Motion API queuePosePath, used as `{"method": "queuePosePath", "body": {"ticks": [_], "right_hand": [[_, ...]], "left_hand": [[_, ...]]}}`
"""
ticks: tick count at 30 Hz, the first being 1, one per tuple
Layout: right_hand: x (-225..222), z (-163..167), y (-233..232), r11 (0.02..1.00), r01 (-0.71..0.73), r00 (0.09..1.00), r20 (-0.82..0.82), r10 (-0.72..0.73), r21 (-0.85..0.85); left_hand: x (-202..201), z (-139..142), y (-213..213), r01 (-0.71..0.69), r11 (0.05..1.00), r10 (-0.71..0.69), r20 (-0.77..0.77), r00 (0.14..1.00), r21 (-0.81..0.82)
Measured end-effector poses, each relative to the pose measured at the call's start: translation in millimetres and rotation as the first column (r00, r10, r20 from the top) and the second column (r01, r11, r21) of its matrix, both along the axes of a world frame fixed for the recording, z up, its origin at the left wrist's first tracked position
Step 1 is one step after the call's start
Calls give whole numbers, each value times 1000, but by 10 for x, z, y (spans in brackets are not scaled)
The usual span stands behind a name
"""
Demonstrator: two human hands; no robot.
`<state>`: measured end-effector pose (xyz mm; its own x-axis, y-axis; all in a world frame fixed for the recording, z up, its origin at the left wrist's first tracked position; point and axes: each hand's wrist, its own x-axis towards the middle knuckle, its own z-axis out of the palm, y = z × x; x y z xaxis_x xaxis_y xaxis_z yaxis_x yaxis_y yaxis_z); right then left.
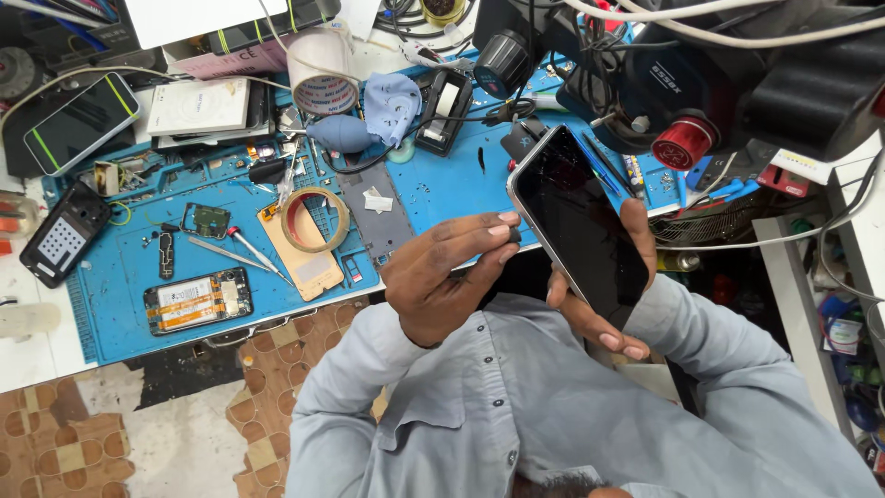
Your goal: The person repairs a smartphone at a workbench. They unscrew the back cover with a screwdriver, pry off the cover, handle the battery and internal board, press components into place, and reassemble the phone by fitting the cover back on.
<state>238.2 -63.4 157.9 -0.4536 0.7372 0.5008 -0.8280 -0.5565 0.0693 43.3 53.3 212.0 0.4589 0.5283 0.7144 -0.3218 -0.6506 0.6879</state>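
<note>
My fingers of the right hand grasp one dark phone above my lap at the mat edge, left hand pinching its side, while one opened phone and one tape ring lie on that mat.
</note>
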Motion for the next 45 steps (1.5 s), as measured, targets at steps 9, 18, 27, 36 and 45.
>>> {"method": "queuePosePath", "body": {"ticks": [9,18,27,36,45], "right_hand": [[171,-115,-37,992,-95,991,101,86,81],[197,-70,-36,999,8,970,242,-17,38],[140,139,-12,944,326,705,652,-279,51],[78,220,17,943,328,695,663,-280,55],[57,201,-53,943,331,685,675,-273,46]], "left_hand": [[75,24,-54,-42,999,42,16,999,-4],[111,49,-88,-200,976,201,-6,980,83],[211,-59,-57,-228,943,217,-71,974,-242],[205,-328,57,-2,751,16,16,1000,-660],[171,-348,-39,55,707,-15,63,998,-705]]}}
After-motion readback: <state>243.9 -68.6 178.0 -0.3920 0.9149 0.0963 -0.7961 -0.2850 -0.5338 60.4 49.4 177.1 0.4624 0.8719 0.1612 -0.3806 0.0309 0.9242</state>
